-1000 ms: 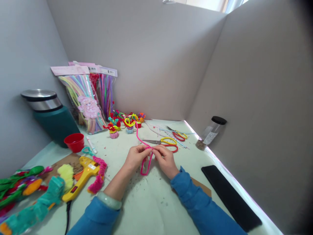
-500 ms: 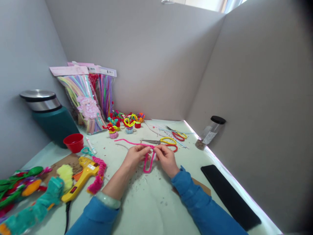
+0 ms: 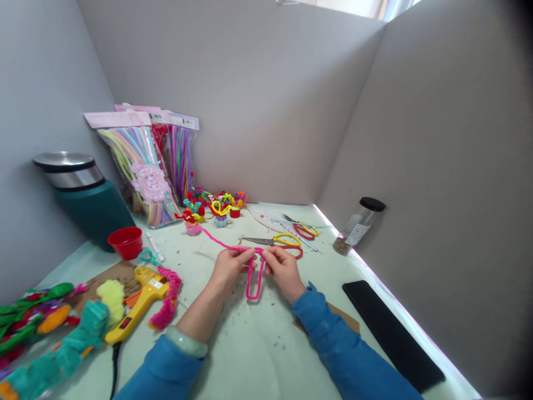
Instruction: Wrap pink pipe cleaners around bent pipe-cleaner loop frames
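My left hand (image 3: pixel 230 265) and my right hand (image 3: pixel 283 270) meet over the middle of the pale table (image 3: pixel 250 355), both pinching a bright pink pipe cleaner (image 3: pixel 252 283). Below my fingers the pipe cleaner hangs in a narrow loop. Its free end runs up and to the left toward the small craft figures (image 3: pixel 216 206). Both my sleeves are blue, and a pale bangle sits on my left wrist.
A yellow glue gun (image 3: pixel 139 303) lies on cardboard at the left beside a red cup (image 3: pixel 125 242) and fuzzy craft pieces (image 3: pixel 50 339). Packs of pipe cleaners (image 3: pixel 145 166) lean at the back by a teal bin (image 3: pixel 83 194). Scissors (image 3: pixel 278 242), a jar (image 3: pixel 358 226) and a black slab (image 3: pixel 391 336) lie right.
The pink pipe cleaner's free end swung from upright down to the left, then lifted slightly. The loop below my fingers shifted a little right. My hands stayed in place.
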`<state>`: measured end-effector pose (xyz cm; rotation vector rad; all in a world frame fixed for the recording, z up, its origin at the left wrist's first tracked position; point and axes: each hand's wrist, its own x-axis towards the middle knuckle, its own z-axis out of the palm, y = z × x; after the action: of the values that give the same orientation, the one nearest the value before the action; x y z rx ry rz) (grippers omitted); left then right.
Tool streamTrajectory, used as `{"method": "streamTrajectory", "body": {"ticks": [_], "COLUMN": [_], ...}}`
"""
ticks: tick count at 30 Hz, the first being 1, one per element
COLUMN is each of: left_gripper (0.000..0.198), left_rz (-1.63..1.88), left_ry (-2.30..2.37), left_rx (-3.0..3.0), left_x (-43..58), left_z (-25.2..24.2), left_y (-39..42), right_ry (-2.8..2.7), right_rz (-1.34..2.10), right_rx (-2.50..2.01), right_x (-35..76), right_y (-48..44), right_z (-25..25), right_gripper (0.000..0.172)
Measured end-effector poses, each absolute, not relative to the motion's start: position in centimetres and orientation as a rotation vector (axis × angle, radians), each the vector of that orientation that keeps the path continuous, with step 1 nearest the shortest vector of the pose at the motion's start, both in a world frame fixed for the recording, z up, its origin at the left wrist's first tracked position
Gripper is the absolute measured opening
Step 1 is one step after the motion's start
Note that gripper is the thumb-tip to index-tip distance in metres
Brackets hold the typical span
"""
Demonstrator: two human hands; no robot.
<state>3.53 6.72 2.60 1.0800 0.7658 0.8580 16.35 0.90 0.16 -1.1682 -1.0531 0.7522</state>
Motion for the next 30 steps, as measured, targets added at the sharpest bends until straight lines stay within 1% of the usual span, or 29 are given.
{"method": "streamTrajectory", "body": {"ticks": [5,10,15,20,25,28,30], "left_gripper": [0.028,0.026,0.025,0.026,0.028,0.025,0.023], "left_rz": [0.862,0.716,0.812,0.835,0.818,0.808,0.761], "left_ry": [0.774,0.662,0.709,0.811,0.892,0.849,0.758], "left_rx": [1.037,1.004,1.075,1.178,1.291,1.261,1.166], "left_x": [3.59,3.39,3.44,3.59,3.64,3.47,3.3], "left_z": [2.46,2.26,2.3,2.24,1.7,1.87,2.2], "left_y": [6.65,6.87,6.81,6.79,7.23,7.16,6.95], "right_ry": [-1.014,-0.917,-0.896,-0.889,-0.875,-0.88,-0.873], "right_rz": [0.861,0.97,1.132,1.161,1.092,1.097,1.167], "right_rx": [-1.13,-1.03,-1.03,-1.045,-1.087,-1.066,-0.999], "right_x": [16.27,16.3,16.5,16.75,16.74,16.74,16.81], "right_y": [1.07,1.12,1.25,1.36,1.5,1.45,1.37], "right_z": [0.0,-0.03,-0.15,-0.33,-0.49,-0.36,-0.17], "right_gripper": [0.02,0.02,0.026,0.027,0.023,0.022,0.023]}}
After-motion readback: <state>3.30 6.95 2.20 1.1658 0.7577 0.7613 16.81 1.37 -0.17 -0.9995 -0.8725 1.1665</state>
